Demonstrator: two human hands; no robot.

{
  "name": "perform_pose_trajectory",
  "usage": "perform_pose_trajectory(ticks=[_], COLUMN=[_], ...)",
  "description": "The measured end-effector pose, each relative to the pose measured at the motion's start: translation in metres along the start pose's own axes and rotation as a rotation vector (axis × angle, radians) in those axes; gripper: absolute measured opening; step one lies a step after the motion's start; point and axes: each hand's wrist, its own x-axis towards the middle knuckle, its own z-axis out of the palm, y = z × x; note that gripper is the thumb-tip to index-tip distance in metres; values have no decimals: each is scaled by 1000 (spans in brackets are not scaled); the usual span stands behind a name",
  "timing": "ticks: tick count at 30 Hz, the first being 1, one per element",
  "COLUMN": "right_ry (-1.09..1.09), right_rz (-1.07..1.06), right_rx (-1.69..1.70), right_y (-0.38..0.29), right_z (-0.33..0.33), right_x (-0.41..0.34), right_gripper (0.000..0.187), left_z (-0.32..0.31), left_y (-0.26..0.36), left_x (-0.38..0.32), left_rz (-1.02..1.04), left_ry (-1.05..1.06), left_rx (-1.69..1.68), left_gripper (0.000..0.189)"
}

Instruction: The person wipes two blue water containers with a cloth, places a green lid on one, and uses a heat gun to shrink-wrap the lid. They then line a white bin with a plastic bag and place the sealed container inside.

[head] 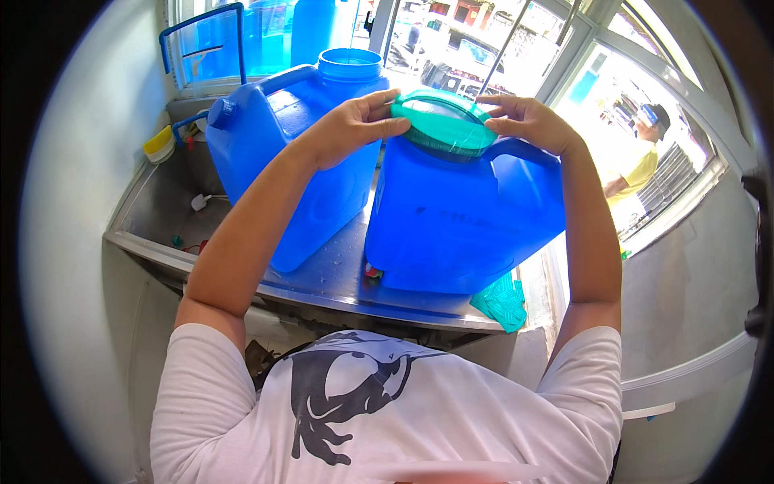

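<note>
A blue plastic water jug (465, 224) stands at the right of the steel counter, its handle towards the right. Over its mouth lies a round, translucent green plastic cover (446, 124). My left hand (357, 124) grips the cover's left rim between thumb and fingers, and my right hand (526, 121) grips its right rim. Whether the cover touches the jug's neck cannot be told. To the left, a second blue jug (320, 157) has an uncapped wide mouth on top and a small blue screw cap (222, 113) on its shoulder.
A steel sink basin (163, 206) with small items adjoins the counter (326, 278) at left. A yellow-and-white container (159, 145) sits at its rim. Blue pipes rise behind. A green cloth (503, 302) hangs over the counter's right front edge. Beyond the window stands a person in yellow (641, 163).
</note>
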Motion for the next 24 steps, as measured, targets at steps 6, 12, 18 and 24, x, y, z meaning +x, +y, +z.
perform_pose_trajectory(ticks=[6,12,18,24], right_ry=[66,132,247,249], right_rz=[-89,-53,13,13], right_rx=[-32,-309,-508,-469], right_y=[-14,-23,-28,-24], right_z=[18,33,41,49], right_x=[-18,-31,-41,-40], right_gripper=[80,98,100,99], left_z=[0,5,18,28], left_y=[-20,-23,-19,-17], left_x=[2,7,13,8], left_rz=[149,196,212,206], left_ry=[16,108,146,200], left_rx=[135,435,486,596], left_gripper=[108,125,135,140])
